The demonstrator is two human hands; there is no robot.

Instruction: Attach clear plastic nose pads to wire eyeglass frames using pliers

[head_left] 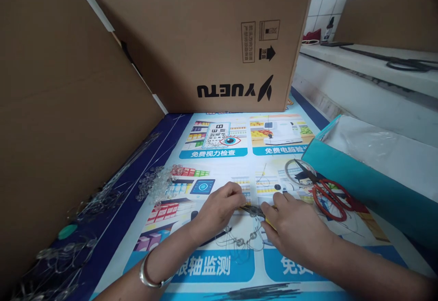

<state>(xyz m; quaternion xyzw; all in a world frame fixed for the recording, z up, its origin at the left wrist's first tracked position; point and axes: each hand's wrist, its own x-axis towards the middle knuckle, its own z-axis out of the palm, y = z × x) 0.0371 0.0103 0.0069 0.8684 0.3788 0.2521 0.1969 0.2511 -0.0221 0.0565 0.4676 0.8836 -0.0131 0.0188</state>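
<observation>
My left hand (219, 205) pinched on thin wire (239, 241), my right hand (294, 228) closed around small pliers (255, 210) meeting it between both grips, red scissors (328, 196) just right, clear beads (155, 182) left.

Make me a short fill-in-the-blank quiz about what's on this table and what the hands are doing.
1. The scissors lying by the teal bag have ____ handles.
2. The left hand wears a silver ____ on its wrist.
3. The right hand grips small ____ over beaded wire.
4. The word printed upside down on the cardboard box is ____.

Missing words: red; bracelet; pliers; YUETU
</observation>
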